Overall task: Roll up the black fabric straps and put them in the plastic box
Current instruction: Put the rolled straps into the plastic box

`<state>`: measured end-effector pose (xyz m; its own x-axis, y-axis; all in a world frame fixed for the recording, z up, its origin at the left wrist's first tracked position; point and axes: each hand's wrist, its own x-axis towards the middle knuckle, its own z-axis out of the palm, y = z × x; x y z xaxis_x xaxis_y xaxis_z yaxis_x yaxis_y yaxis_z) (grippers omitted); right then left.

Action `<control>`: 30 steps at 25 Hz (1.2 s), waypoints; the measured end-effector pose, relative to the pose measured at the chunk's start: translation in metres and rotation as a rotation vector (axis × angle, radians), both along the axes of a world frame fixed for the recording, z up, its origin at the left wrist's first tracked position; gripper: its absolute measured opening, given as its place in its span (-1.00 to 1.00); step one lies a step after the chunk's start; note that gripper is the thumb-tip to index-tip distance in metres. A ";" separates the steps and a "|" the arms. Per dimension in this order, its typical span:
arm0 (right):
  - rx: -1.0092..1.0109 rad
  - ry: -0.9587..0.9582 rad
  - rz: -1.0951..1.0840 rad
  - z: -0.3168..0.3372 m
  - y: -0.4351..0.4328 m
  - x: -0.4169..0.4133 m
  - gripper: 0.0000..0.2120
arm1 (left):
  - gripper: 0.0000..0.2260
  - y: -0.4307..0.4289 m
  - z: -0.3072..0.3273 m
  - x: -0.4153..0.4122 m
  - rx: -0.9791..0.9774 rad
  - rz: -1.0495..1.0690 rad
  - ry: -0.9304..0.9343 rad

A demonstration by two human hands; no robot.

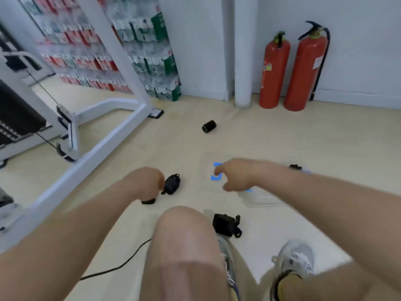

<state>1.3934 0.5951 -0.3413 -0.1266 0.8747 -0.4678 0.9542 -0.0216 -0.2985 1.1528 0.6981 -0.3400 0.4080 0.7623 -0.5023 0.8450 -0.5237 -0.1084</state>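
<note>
The left hand (149, 183) grips a rolled strap (148, 201) in a fist; the plastic box (262, 197) lies on the floor (282, 137) to its right, beneath the nearer right hand (234, 177), whose blurred fingers' state cannot be determined

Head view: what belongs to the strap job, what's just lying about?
Job: black fabric strap roll gripped by left hand; loose black fabric strap beside it; black fabric strap by the knee; rolled black fabric strap farther off; clear plastic box with blue latches, by right hand.
Lying about: two red fire extinguishers; white metal gym frame; black floor cable.
</note>
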 end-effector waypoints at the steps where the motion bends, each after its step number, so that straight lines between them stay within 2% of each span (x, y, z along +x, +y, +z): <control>1: -0.055 -0.002 0.000 -0.033 0.003 -0.013 -0.44 | -0.66 -0.001 -0.025 -0.016 -0.048 0.023 0.018; 4: -0.176 0.050 -0.136 -0.138 0.019 -0.025 -0.27 | -0.67 0.003 -0.116 -0.025 -0.178 0.106 -0.141; 7: -0.300 0.114 -0.311 -0.222 0.022 -0.019 -0.12 | -0.66 -0.005 -0.204 0.002 -0.307 0.214 -0.325; 10: -0.424 0.273 -0.567 -0.284 0.019 -0.005 -0.02 | -0.41 -0.012 -0.278 0.043 -0.499 0.310 -0.431; 13: -0.529 0.674 -0.990 -0.318 0.018 -0.004 -0.11 | -0.18 -0.015 -0.327 0.078 -0.749 0.442 -0.545; 15: -0.536 0.793 -1.107 -0.326 0.017 -0.009 -0.26 | -0.23 -0.015 -0.342 0.088 -0.831 0.534 -0.605; 18: -0.466 0.760 -0.921 -0.307 0.033 -0.003 -0.64 | -0.36 -0.005 -0.330 0.079 -0.922 0.797 -0.771; 19: -0.434 0.729 -0.803 -0.291 0.044 0.004 -0.69 | -0.37 0.000 -0.316 0.075 -0.979 0.885 -0.821; 21: -0.391 0.560 -0.485 -0.249 0.071 0.019 -0.53 | -0.36 0.010 -0.286 0.075 -1.102 0.955 -0.969; 23: -0.368 0.445 -0.311 -0.198 0.096 0.036 -0.42 | -0.36 0.019 -0.252 0.094 -1.161 0.909 -1.142; 25: -0.294 0.336 -0.253 -0.159 0.109 0.063 -0.32 | -0.37 0.025 -0.224 0.128 -1.117 0.795 -1.205; 26: -0.238 0.264 -0.270 -0.145 0.111 0.080 -0.23 | -0.39 0.028 -0.215 0.148 -1.000 0.678 -1.166; 29: -0.097 0.179 -0.423 -0.131 0.105 0.136 -0.09 | -0.42 0.035 -0.200 0.211 -0.410 0.252 -0.928; 30: -0.064 0.168 -0.458 -0.135 0.103 0.150 -0.08 | -0.44 0.036 -0.198 0.228 -0.324 0.189 -0.910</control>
<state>1.5430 0.6983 -0.4759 0.1857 0.8282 -0.5288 0.7810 -0.4510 -0.4321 1.3804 0.7338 -0.5384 0.6280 0.7360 -0.2528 0.6077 -0.2609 0.7501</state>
